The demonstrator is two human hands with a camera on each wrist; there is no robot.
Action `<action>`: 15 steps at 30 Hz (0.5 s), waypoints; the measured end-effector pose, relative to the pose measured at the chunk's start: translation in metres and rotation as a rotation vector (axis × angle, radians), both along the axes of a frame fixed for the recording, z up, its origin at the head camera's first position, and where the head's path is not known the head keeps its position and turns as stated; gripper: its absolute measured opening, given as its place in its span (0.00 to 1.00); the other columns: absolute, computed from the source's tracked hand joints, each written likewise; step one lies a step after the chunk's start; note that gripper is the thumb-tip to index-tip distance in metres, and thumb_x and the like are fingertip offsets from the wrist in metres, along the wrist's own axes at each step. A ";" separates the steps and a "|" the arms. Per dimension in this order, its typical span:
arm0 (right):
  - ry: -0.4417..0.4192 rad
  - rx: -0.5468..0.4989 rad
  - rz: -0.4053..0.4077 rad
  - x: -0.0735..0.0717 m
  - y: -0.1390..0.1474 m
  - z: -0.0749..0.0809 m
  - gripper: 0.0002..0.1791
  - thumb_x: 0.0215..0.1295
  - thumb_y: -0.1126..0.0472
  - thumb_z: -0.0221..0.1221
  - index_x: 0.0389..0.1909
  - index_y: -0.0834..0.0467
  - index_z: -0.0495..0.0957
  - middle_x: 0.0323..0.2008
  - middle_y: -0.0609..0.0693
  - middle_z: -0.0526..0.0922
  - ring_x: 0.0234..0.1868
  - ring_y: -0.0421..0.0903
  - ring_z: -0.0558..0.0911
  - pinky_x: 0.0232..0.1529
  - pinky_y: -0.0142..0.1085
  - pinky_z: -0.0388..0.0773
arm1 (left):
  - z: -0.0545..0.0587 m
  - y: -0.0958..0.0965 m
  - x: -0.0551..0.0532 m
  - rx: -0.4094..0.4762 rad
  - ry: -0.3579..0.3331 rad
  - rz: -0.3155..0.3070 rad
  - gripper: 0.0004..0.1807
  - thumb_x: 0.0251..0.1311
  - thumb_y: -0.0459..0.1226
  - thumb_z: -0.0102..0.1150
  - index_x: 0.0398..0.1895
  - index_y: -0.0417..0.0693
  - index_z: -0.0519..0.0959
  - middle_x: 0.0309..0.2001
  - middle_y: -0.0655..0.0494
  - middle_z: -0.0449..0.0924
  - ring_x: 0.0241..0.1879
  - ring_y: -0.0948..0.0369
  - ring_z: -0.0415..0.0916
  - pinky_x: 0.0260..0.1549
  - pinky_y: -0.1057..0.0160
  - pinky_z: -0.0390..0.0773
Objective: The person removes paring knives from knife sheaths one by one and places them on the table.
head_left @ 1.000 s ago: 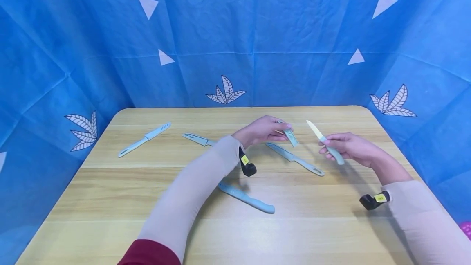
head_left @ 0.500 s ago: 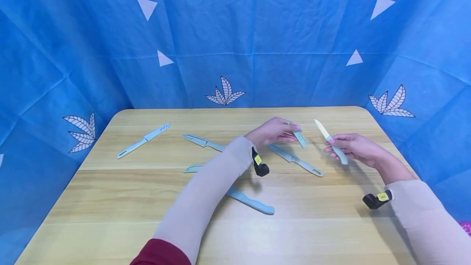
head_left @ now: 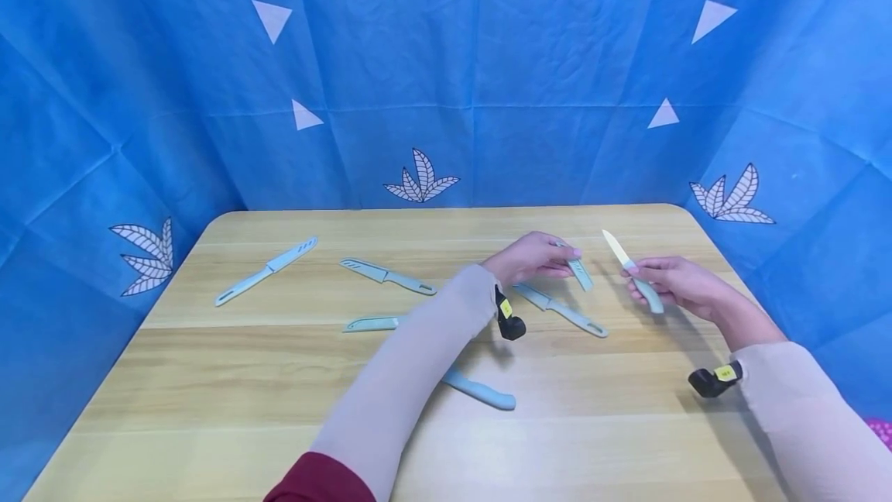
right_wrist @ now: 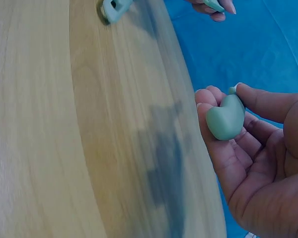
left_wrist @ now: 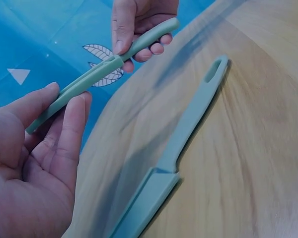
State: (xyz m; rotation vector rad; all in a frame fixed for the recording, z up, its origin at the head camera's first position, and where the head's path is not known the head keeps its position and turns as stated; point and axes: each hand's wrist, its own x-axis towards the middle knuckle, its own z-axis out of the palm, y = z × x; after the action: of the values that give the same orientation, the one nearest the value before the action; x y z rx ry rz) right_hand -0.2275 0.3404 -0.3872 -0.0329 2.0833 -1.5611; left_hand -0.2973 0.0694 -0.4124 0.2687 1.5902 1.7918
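Observation:
My left hand (head_left: 533, 254) pinches a light green blade sheath (head_left: 581, 275) between thumb and fingers, above the table. To its right, my right hand (head_left: 672, 281) holds a paring knife (head_left: 651, 297) by its green handle, the pale yellow blade bare and pointing up and away. A gap separates sheath and blade in the head view; in the left wrist view the sheath (left_wrist: 72, 96) overlaps the knife. Just below the left hand lies a sheathed knife (head_left: 571, 318), its tip end partly hidden by the hand.
Two more sheathed knives lie at the left (head_left: 265, 271) and centre (head_left: 390, 276) of the wooden table (head_left: 209, 409). A green tip end (head_left: 369, 324) and a curved handle (head_left: 488, 393) show on either side of my left forearm. Blue cloth (head_left: 446, 60) hangs behind.
My left hand has moved right with the sheath, closer to the knife. My right hand has shifted slightly right, still holding the knife. The left forearm has uncovered more of the centre knife.

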 end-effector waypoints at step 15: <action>-0.003 0.017 -0.002 -0.002 0.007 -0.009 0.30 0.75 0.57 0.52 0.64 0.78 0.60 0.43 0.56 0.85 0.43 0.45 0.85 0.45 0.38 0.84 | -0.006 0.034 0.015 -0.020 0.013 -0.012 0.06 0.60 0.31 0.65 0.38 0.37 0.83 0.31 0.47 0.84 0.29 0.59 0.82 0.48 0.57 0.83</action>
State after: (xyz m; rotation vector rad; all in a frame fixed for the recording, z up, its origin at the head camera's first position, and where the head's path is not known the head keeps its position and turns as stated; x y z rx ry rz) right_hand -0.2292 0.3476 -0.3962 -0.0218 2.0945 -1.5437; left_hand -0.2821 0.1038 -0.4180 0.2810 1.6111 1.7677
